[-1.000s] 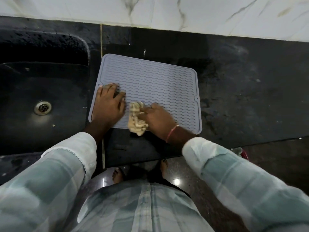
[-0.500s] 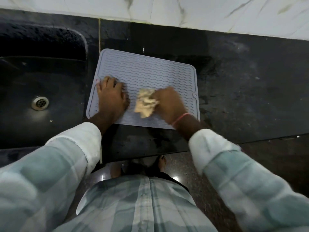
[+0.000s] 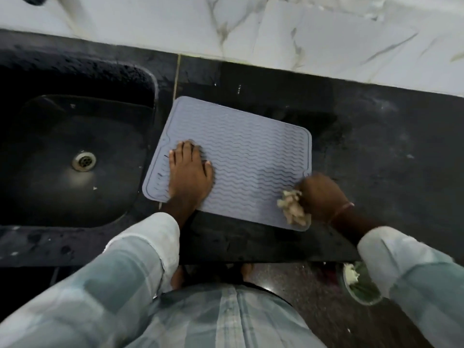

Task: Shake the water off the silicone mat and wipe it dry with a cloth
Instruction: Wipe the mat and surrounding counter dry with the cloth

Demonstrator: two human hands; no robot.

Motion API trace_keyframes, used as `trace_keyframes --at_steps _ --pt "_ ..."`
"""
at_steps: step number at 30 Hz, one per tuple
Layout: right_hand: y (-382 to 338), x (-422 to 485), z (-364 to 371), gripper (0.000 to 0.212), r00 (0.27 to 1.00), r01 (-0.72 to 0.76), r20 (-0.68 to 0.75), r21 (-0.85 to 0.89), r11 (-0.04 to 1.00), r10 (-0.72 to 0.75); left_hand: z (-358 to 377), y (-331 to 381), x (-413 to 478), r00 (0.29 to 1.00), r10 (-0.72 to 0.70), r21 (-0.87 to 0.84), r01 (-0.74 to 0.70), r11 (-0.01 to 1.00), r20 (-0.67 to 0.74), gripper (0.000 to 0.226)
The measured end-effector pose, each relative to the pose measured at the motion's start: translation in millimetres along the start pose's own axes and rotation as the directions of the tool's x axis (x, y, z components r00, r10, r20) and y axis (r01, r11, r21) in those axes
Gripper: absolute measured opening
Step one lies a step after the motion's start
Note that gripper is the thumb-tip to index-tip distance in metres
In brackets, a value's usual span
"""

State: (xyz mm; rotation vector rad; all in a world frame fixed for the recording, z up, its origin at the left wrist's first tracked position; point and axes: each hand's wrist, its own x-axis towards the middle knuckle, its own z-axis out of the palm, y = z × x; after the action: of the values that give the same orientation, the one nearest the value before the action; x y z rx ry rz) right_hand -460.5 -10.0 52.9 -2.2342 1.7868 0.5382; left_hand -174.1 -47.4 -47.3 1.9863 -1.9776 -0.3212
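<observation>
The right hand (image 3: pixel 322 195) is closed around a crumpled beige cloth (image 3: pixel 292 208), pressing it onto the near right corner of the silicone mat (image 3: pixel 246 159); its fingers are curled under and blurred, so only the knuckles and back of the hand can be made out. A thin pink band (image 3: pixel 342 209) circles that wrist. The left hand (image 3: pixel 189 173) lies flat on the left part of the mat, palm down with the fingers stretched out and close together, gripping nothing.

The grey mat, ridged with wavy lines, rests flat on the dark stone bench (image 3: pixel 376 151), slightly skewed, its left edge just beside the black sink (image 3: pixel 62 159). The hands and cloth hide parts of its surface and its near right corner. A metal drain (image 3: pixel 84 160) sits in the sink's bottom.

Pale checked sleeves (image 3: pixel 130 270) cover both forearms, the right one cut off by the frame edge. Below the bench edge, bare toes (image 3: pixel 247 268) show on the floor, mostly hidden by the shirt. A round greenish container (image 3: pixel 361 285) stands on the floor at right, partly behind the right sleeve; its contents are unclear.
</observation>
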Motion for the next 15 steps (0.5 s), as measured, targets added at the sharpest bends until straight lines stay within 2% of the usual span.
trace_keyframes --at_steps 2,4,6,8,12,15 --pt "-33.8 28.7 -28.7 0.015 0.975 0.144 -0.189 0.113 0.983 -0.121 -0.6 1.2 0.0 1.000 -0.004 0.022 0.004 1.000 0.009 0.057" --pt "-74.4 68.0 -38.6 0.013 0.920 0.296 -0.301 0.120 0.948 -0.249 0.4 -1.1 0.7 1.000 0.011 0.027 -0.011 1.000 0.009 0.057" --pt "-109.3 99.4 -36.4 0.012 0.888 0.382 -0.285 0.022 0.924 -0.360 3.2 -4.8 1.0 0.999 0.039 0.027 -0.039 0.999 0.019 0.060" --pt "-117.2 109.9 -27.8 0.020 0.880 0.423 -0.185 -0.119 0.899 -0.438 4.9 -5.4 -0.1 0.999 0.037 0.017 -0.038 0.999 0.012 0.060" --pt "-41.8 71.3 3.2 0.034 0.832 0.514 -0.190 -0.089 0.853 -0.521 2.8 -1.5 -0.4 0.998 0.005 -0.019 -0.006 1.000 -0.066 0.051" --pt "35.1 31.4 20.6 0.049 0.887 0.446 -0.116 -0.043 0.894 -0.448 3.2 -1.7 -0.6 0.997 0.013 -0.017 -0.015 1.000 -0.075 0.051"
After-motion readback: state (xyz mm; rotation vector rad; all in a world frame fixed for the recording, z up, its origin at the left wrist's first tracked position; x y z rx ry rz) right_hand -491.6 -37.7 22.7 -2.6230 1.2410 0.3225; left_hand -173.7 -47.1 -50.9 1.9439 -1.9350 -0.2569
